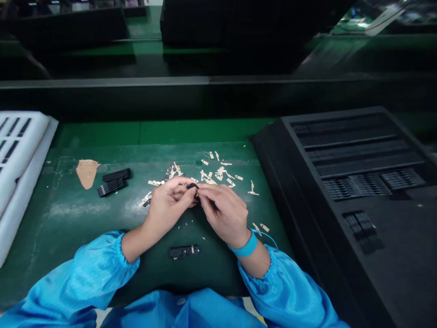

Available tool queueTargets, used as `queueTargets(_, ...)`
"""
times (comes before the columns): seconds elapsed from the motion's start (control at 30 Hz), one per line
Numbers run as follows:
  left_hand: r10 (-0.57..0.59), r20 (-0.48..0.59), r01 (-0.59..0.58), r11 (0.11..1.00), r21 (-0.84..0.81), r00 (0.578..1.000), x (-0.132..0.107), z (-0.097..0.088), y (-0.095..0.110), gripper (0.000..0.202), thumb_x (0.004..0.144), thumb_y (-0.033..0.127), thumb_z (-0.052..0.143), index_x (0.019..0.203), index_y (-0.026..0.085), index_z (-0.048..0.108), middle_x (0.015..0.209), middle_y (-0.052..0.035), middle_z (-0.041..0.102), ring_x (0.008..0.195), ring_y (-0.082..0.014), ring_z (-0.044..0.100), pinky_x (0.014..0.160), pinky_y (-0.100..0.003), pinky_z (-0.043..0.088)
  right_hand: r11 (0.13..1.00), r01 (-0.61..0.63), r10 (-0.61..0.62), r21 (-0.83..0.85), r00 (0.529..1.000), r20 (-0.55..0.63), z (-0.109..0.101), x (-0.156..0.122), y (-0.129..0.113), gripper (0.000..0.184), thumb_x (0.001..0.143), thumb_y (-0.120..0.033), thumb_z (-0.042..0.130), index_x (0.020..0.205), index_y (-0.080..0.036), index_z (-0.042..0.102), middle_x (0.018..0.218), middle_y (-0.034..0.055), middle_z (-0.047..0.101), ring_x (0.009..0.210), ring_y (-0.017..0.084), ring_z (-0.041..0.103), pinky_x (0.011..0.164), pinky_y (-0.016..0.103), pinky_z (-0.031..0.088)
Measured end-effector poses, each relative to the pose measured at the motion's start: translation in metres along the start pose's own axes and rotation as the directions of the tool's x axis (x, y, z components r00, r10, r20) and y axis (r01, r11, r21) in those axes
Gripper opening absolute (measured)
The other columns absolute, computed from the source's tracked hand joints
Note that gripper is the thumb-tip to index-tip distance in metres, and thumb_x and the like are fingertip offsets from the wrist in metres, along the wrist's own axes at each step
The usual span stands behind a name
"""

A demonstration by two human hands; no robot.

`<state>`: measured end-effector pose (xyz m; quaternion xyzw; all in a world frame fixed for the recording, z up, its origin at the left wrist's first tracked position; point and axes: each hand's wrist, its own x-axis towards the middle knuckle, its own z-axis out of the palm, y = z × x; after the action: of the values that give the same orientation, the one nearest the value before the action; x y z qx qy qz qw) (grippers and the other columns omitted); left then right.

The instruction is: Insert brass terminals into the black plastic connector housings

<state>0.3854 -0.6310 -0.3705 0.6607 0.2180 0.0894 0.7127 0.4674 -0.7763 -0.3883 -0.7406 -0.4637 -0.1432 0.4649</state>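
My left hand [172, 200] is closed round a small black part [193, 187] with a bit of yellow on it, above the middle of the green mat. From the other side, my right hand [225, 212] pinches at the same part with thumb and forefinger. Fingers cover most of the part, so its exact kind is hidden. Behind and around both hands lie many small cream-coloured tabs [220, 173], some mixed with dark pieces. Nearer my body, a dark oblong module [185, 252] with small metal spots rests on the mat.
At the left lie a brown paper scrap [86, 173] and black strip-shaped parts [112, 187]. White foam trays [25, 150] with slots stand at the left edge. On the right is a large black tray [403, 218] bearing rows of thin dark parts. A blue wrist strap [246, 246] circles my right wrist.
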Motion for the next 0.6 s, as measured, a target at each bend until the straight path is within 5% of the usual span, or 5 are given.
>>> queueTargets(0.23,0.108,-0.032,-0.104,0.987,0.121,0.994,-0.0020,0.0000,0.0001,0.016,0.089,0.028,0.071,0.100,0.018,0.068,0.085,-0.0031,0.078,0.076,-0.0155,0.077,0.073,-0.024,0.064,1.000,0.007,-0.007,0.024,1.000,-0.006,-0.0003,0.0018,-0.0003,0.022,0.093,-0.007,0.062,0.105,-0.023,0.068,0.103,0.0083,0.079,0.093,0.022,0.075,0.081,0.039,0.063)
queueTargets(0.6,0.116,0.001,-0.114,0.984,0.140,0.993,-0.0021,-0.0002,0.0018,0.014,0.090,0.030,0.069,0.099,0.019,0.065,0.084,-0.0030,0.078,0.077,-0.0167,0.077,0.073,-0.026,0.064,0.999,-0.009,0.009,0.035,1.000,-0.010,-0.0006,0.0049,-0.0016,0.022,0.091,-0.007,0.061,0.103,-0.025,0.068,0.103,0.0075,0.079,0.092,0.022,0.075,0.080,0.040,0.062)
